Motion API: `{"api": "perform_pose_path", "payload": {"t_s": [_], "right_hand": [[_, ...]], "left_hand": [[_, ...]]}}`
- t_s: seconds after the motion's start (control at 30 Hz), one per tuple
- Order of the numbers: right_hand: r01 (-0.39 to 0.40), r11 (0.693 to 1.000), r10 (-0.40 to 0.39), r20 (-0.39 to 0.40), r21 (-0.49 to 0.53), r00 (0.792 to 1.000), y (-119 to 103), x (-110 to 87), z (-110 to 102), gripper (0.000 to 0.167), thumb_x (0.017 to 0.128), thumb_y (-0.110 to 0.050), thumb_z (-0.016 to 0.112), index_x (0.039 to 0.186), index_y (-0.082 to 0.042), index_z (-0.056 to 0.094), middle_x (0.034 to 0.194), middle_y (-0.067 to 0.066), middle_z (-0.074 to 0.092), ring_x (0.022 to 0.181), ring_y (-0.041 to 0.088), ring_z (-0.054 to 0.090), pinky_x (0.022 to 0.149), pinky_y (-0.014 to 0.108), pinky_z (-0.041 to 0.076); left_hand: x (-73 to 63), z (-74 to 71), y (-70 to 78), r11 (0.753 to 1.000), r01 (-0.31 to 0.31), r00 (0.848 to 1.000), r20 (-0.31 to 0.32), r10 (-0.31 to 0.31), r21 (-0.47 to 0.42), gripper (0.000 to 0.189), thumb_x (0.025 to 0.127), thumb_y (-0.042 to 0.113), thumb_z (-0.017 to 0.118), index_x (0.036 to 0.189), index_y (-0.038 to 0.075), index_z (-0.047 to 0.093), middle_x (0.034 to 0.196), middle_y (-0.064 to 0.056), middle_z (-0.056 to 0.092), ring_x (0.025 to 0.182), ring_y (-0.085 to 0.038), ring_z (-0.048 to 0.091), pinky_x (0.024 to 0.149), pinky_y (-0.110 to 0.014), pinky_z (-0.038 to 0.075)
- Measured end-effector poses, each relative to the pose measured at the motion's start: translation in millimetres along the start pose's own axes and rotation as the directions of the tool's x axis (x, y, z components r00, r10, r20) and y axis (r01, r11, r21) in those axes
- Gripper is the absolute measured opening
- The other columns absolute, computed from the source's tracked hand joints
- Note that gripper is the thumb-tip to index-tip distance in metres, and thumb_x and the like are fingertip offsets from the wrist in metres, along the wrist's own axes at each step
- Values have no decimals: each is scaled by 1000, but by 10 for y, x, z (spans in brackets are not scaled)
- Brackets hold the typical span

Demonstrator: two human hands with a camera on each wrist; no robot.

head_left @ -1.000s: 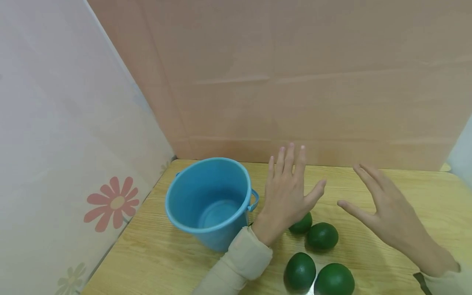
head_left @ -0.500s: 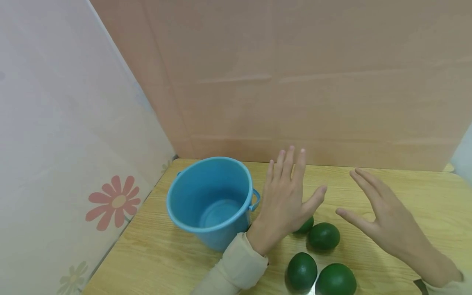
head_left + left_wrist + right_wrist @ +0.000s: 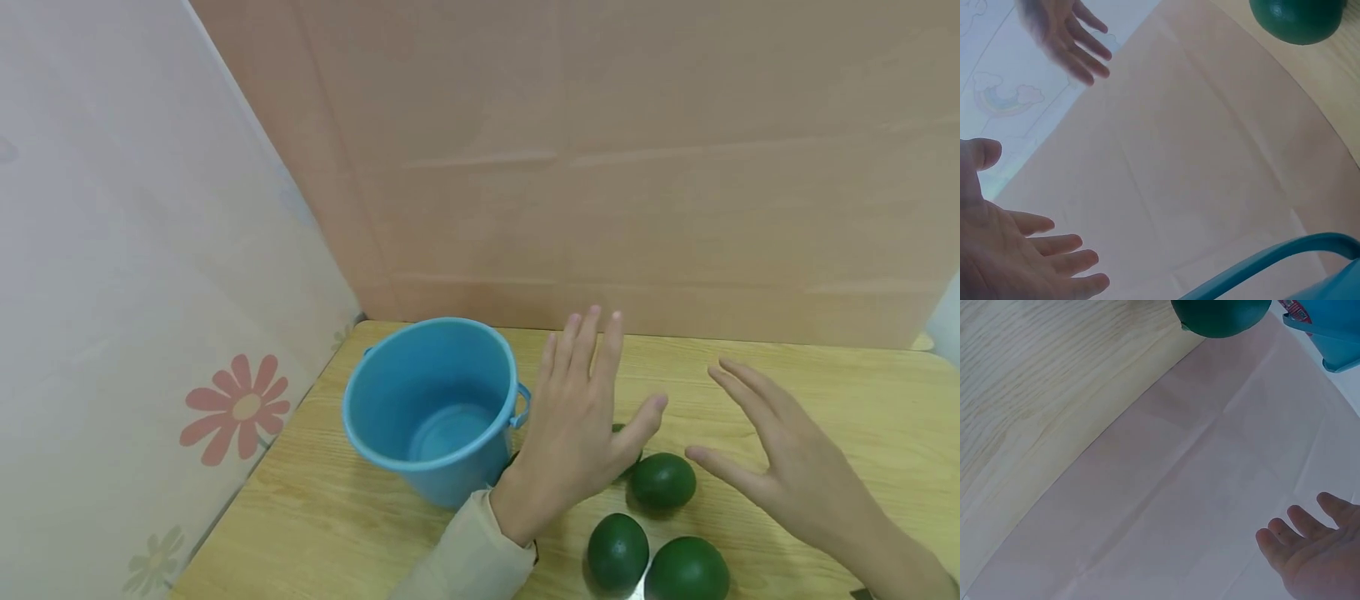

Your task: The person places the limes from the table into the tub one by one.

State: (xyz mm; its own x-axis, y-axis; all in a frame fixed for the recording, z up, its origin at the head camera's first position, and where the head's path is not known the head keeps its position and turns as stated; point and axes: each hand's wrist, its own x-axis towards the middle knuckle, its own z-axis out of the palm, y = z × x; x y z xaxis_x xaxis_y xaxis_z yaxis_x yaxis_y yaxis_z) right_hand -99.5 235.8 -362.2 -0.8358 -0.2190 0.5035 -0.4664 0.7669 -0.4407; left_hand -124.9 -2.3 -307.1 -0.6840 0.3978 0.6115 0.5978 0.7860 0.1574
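My left hand is held in the air with fingers straight and thumb spread, just right of the blue bucket. My right hand hovers farther right, fingers extended, thumb apart, palm facing the left hand. Neither hand holds anything. Several dark green avocados lie on the table between and below the hands: one near the middle, two nearer me, and another partly hidden behind my left hand. The left wrist view shows both palms, the left hand close and the right hand beyond.
The bucket's handle hangs on its right side. A wooden table carries everything. Behind it rises a pinkish-brown sheet; at left stands a pale wall covering with a red flower. A small red patterned thing shows beside the bucket.
Both hands have sunk slightly, with fingers still extended. The view has shifted a little, so the bucket and avocados appear slightly farther right.
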Motion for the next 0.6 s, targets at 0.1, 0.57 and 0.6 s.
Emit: {"api": "perform_pose_path", "payload": {"t_s": [0.1, 0.57, 0.6], "right_hand": [[10, 1000, -10, 4, -12, 1000, -6, -17, 6, 95, 78, -30, 83, 156, -21, 31, 160, 12, 34, 144, 43, 32, 102, 76, 28], [85, 996, -85, 6, -35, 996, -4, -65, 60, 101, 70, -33, 88, 155, -18, 35, 157, 9, 38, 141, 36, 38, 109, 62, 35], [93, 995, -93, 4, -43, 996, 2, -70, 64, 101, 69, -33, 88, 154, -18, 36, 157, 9, 38, 141, 34, 38, 114, 55, 33]], "left_hand": [[-32, -65, 9, 1000, -11, 1000, -10, 11, -13, 77, 98, 50, 51, 158, 12, 22, 162, -10, 30, 152, -29, 26, 122, -51, 28], [-152, -273, -43, 999, -17, 998, -53, 15, -45, 74, 94, 42, 63, 153, 9, 34, 157, -13, 39, 148, -31, 34, 119, -51, 33], [-160, -283, -51, 999, -15, 998, -55, 12, -46, 74, 93, 42, 64, 153, 9, 34, 157, -13, 39, 148, -30, 34, 119, -51, 33]]}}
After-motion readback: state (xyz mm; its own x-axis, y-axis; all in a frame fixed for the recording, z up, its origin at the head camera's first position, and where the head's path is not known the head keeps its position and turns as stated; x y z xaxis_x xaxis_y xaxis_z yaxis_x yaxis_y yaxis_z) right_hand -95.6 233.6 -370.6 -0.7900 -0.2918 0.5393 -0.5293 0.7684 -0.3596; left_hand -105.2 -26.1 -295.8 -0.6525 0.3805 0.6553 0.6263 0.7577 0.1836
